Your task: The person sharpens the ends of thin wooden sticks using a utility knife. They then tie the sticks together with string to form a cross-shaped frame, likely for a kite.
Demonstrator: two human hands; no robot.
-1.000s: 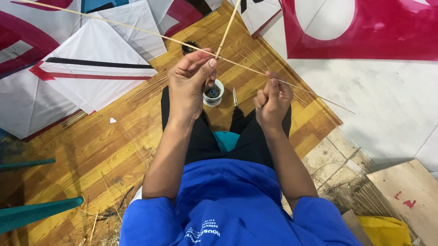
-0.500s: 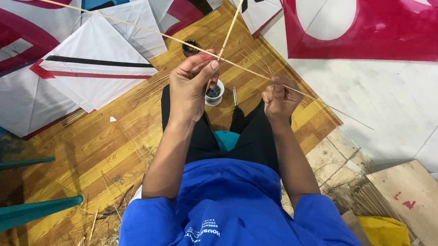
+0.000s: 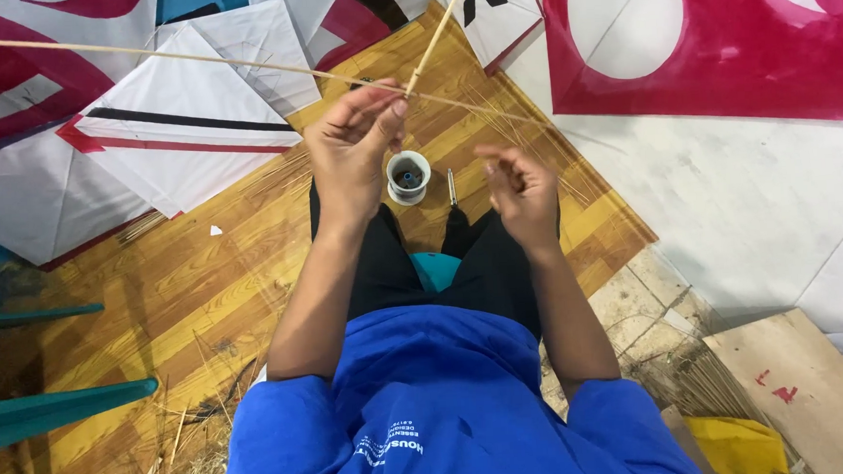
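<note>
Left hand pinches crossed bamboo sticks; right hand loosely curled, holding nothing visible, above the yellow wood-pattern floor strewn with white kites

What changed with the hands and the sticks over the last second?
The right hand came off the long thin stick and dropped lower, its fingers now loosely curled on nothing visible. The left hand kept pinching where that stick crosses the short stick. The small white cup and the kites on the floor did not move.
</note>
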